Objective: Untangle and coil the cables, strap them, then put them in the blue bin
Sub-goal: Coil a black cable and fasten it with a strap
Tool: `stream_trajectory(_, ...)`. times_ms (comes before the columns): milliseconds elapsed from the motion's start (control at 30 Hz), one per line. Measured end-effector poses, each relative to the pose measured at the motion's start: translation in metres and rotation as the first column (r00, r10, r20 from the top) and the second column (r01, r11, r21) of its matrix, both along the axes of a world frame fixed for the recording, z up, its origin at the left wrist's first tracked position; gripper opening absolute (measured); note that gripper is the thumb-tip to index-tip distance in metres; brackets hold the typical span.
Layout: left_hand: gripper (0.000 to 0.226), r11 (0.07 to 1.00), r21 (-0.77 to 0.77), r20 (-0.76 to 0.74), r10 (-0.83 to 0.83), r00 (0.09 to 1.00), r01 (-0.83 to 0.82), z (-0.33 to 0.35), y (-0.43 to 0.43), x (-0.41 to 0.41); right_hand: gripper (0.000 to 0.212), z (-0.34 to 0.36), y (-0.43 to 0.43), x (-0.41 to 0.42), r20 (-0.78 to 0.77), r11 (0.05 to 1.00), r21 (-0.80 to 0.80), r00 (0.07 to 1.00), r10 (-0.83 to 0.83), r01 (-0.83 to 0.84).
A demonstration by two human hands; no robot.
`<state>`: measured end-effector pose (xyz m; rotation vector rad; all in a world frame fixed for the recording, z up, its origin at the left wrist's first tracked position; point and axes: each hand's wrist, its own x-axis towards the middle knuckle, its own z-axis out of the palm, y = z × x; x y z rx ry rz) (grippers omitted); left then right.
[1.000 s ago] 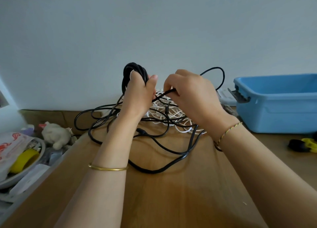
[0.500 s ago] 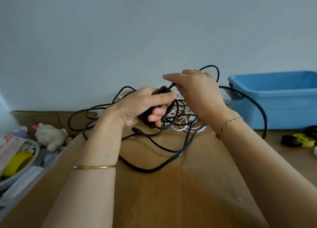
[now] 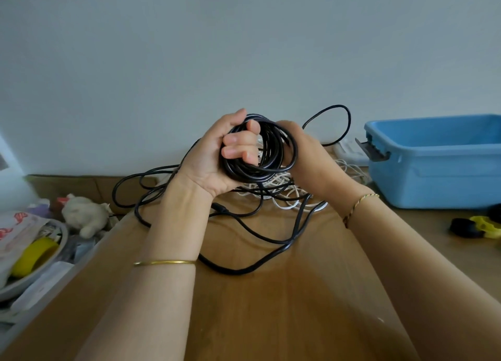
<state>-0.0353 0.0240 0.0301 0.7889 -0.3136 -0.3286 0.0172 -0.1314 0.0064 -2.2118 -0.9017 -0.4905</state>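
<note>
Over the wooden table, the left hand clamps the seemingly springy, light black rubber cable coil across all loops — the right hand hides its grip.

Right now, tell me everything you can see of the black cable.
The black cable is thin, glossy and rubbery-looking. Part is wound into a tight many-turn coil held upright above the table: the left hand grips it, fingers curled through the ring; the right hand holds its other side. The rest trails in loose loops on the table and over the white cable.
</note>
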Motion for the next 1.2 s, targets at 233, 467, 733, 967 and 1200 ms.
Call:
stream_trajectory(233, 0.027, 0.924, -0.274, -0.066, 0.258, 0.964, -0.266, 0.0, 0.001, 0.007, 0.018, -0.008, 0.005, -0.002, -0.161, 0.989, -0.141, 0.987, 0.03, -0.053)
stream_trajectory(467, 0.031, 0.683, -0.346, -0.121, 0.647, 0.753, -0.643, 0.0, 0.012, 0.011, 0.009, 0.0, 0.017, -0.018, -0.114, 0.8, -0.594, 0.993, 0.016, -0.081)
stream_trajectory(733, 0.046, 0.358, 0.293, 0.501, 0.732, 0.461, -0.887, -0.011, -0.01, 0.015, 0.029, 0.03, 0.021, -0.056, -0.008, 0.797, -0.577, 0.977, 0.212, -0.177)
stream_trajectory(967, 0.038, 0.348, 0.654, 0.525, 0.432, 0.734, -0.672, -0.016, -0.012, 0.009, 0.007, 0.048, -0.002, -0.053, -0.008, 0.945, -0.246, 0.976, 0.218, -0.213)
stream_trajectory(1200, 0.058, 0.853, 0.497, 0.169, 0.087, 0.982, -0.161, -0.012, -0.02, -0.002, 0.008, 0.041, -0.016, -0.031, 0.005, 0.955, 0.182, 0.971, 0.237, -0.234)
